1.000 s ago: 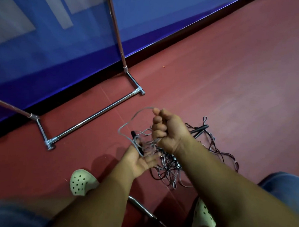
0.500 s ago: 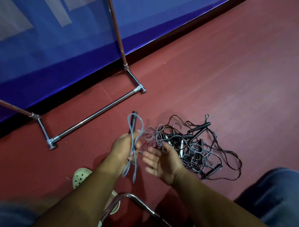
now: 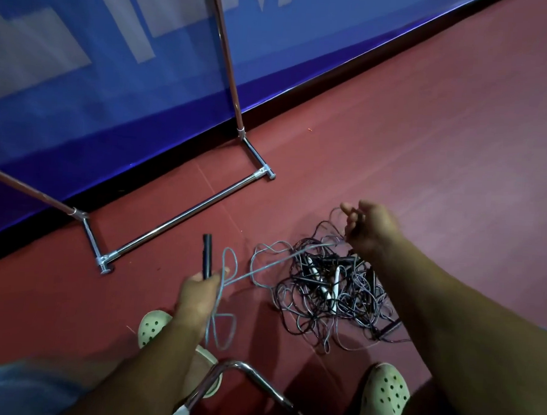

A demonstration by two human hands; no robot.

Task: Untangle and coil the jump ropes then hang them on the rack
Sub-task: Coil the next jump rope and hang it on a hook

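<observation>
Your left hand (image 3: 199, 293) grips a black cylindrical handle (image 3: 206, 255) and grey cord loops | your right hand (image 3: 370, 228) pinches thin glossy cord (image 3: 276, 265) | tangled pile (image 3: 331, 291) on red floor (image 3: 425, 151)

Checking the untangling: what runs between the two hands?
In the head view, a grey cord runs fairly straight from the left hand to the right hand, passing over the tangle.
</observation>
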